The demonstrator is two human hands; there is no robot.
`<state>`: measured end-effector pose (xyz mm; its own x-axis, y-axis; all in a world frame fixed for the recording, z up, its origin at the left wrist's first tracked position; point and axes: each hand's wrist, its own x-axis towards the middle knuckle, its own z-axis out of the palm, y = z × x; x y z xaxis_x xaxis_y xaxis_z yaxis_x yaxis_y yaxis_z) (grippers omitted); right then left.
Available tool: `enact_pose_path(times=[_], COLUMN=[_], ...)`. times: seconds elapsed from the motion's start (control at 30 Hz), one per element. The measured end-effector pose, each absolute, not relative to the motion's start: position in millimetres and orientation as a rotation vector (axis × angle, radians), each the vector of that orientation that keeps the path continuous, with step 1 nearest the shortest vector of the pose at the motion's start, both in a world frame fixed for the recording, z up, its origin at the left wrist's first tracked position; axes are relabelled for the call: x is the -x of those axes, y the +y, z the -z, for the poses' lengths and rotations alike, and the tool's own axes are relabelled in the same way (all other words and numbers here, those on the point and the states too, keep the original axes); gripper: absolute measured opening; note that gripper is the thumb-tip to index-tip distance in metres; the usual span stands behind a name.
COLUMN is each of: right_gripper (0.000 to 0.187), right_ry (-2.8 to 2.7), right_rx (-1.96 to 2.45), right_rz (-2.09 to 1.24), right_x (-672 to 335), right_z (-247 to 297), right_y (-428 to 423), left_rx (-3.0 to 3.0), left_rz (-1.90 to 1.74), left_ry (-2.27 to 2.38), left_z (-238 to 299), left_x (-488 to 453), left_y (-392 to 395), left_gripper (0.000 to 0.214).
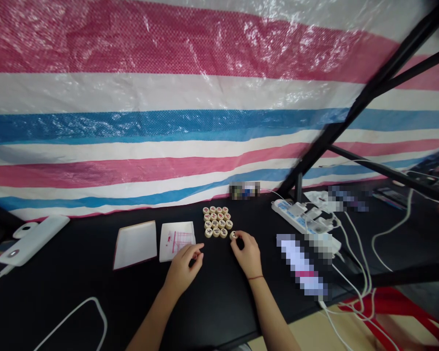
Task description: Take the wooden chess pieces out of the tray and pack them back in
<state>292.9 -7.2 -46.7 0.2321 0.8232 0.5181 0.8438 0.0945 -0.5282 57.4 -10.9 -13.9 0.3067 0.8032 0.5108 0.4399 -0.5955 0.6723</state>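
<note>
Several round wooden chess discs (pixel 216 221) lie in a tight block on the black table (pixel 76 287), near the striped tarp. My right hand (pixel 247 253) has its fingertips pinched on one more disc (pixel 233 235) just right of the block's front row. My left hand (pixel 186 265) rests on the table to the left of the block, fingers curled in; what they hold, if anything, is hidden. It lies beside a white folded sheet with red grid lines (pixel 177 240).
A flat white lid or box (pixel 135 243) lies left of the sheet. A white power bank (pixel 31 240) sits far left with a white cable (pixel 80 312). A power strip (pixel 303 219) with plugs and cables is at right. Black frame bars (pixel 366 97) cross the right side.
</note>
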Motion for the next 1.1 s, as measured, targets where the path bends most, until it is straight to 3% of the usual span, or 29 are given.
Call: enact_pose_path(times=[0.73, 1.1], right_gripper=[0.024, 0.024], right_ry=[-1.581, -1.567], right_rx=[1.759, 1.719], right_rz=[-0.013, -0.017], right_x=[-294.8, -293.5], right_z=[49.2, 44.8], right_y=[-0.4, -1.9], left_rx=[-2.192, -2.542], left_rz=[-1.221, -1.012], left_ry=[1.117, 1.557], left_z=[11.4, 11.4], left_x=[-58.6, 2.9], left_y=[-11.2, -8.1], left_gripper=[0.022, 0.022])
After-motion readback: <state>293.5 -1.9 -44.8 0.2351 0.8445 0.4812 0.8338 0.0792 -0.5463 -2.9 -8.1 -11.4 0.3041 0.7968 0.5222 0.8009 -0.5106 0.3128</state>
